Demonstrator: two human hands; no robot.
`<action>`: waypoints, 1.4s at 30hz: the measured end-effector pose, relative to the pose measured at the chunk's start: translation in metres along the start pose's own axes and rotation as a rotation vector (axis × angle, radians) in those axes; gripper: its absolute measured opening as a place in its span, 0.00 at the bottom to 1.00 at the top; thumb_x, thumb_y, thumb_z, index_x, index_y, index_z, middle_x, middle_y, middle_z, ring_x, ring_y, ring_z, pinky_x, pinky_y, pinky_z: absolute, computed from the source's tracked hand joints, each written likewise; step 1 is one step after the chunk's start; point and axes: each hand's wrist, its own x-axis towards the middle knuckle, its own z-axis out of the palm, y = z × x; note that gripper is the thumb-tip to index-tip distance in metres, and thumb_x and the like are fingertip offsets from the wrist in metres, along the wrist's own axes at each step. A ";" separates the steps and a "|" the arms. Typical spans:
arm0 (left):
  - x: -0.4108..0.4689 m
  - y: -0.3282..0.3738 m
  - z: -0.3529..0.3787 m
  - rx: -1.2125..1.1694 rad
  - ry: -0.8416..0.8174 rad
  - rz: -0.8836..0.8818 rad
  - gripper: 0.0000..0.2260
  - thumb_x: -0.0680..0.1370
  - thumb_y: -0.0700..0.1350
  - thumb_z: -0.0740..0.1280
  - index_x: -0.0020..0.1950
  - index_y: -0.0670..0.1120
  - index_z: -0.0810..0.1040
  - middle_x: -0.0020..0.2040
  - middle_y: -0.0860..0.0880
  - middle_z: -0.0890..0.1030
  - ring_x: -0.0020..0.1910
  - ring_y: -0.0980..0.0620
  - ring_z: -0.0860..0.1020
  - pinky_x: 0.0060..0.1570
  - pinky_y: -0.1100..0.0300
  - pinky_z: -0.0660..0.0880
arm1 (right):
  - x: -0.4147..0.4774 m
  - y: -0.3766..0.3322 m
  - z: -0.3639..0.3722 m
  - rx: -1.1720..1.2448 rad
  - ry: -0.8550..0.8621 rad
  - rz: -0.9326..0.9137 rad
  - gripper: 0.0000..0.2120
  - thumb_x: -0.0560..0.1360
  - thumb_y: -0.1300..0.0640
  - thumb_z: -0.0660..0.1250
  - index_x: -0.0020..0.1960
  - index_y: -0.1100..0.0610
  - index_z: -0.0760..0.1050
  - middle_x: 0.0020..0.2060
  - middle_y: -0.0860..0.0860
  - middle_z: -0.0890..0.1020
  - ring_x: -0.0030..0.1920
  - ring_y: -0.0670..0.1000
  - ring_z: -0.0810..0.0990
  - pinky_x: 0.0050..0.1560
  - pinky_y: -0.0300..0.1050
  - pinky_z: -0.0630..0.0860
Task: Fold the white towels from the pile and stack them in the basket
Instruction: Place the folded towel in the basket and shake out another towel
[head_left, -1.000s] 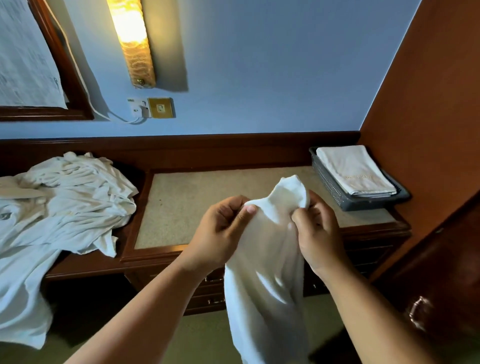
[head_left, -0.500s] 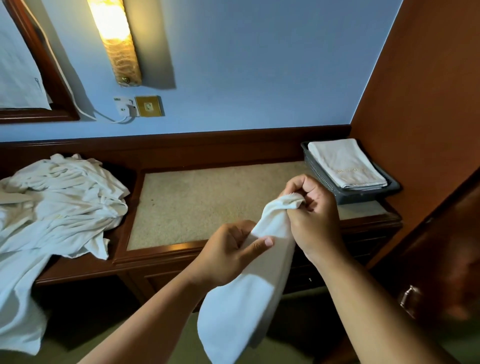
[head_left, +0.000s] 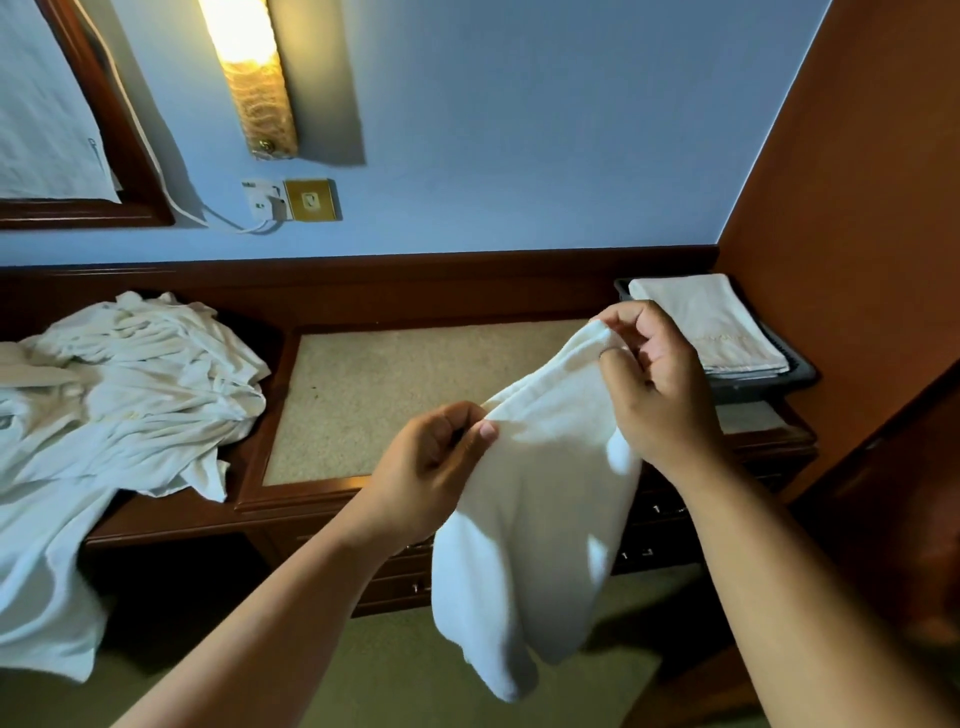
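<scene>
The white towel (head_left: 535, 519) hangs in the air at centre frame, in front of the desk's edge. Its long axis runs from the upper right down to a loose lower end at bottom centre, and its top edge slants up from left to right. The left hand (head_left: 431, 467) pinches the lower end of that edge between thumb and curled fingers; the right hand (head_left: 654, 384) grips the higher corner with bent fingers. Behind the towel lies the wooden desk (head_left: 395, 374) with its beige inlay. The right hand partly covers the dark basket (head_left: 795, 376) at the right edge, where folded towels (head_left: 711, 327) lie flat. The crumpled pile (head_left: 130, 384) sprawls at left, spilling over the desk's front. A lit wall lamp (head_left: 249, 78) glows at upper left.
</scene>
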 end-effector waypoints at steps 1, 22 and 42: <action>0.000 0.001 0.002 0.012 0.015 0.020 0.20 0.82 0.56 0.60 0.46 0.39 0.74 0.35 0.41 0.70 0.34 0.48 0.67 0.32 0.48 0.64 | 0.003 0.003 -0.003 -0.075 -0.026 0.019 0.14 0.73 0.62 0.61 0.55 0.51 0.75 0.43 0.45 0.81 0.40 0.49 0.78 0.42 0.48 0.75; 0.007 0.047 -0.018 0.313 -0.081 0.279 0.12 0.84 0.42 0.58 0.41 0.43 0.71 0.35 0.52 0.70 0.34 0.52 0.70 0.35 0.60 0.65 | -0.007 -0.012 0.021 -0.014 -0.497 -0.243 0.07 0.73 0.63 0.58 0.41 0.55 0.72 0.31 0.48 0.73 0.33 0.48 0.72 0.34 0.48 0.69; -0.083 -0.135 -0.020 0.683 0.019 -0.167 0.21 0.74 0.72 0.61 0.58 0.62 0.81 0.68 0.59 0.73 0.62 0.56 0.74 0.60 0.50 0.70 | 0.035 -0.003 0.044 -0.558 -0.636 -0.521 0.11 0.67 0.53 0.51 0.30 0.58 0.60 0.25 0.52 0.60 0.29 0.50 0.57 0.28 0.44 0.56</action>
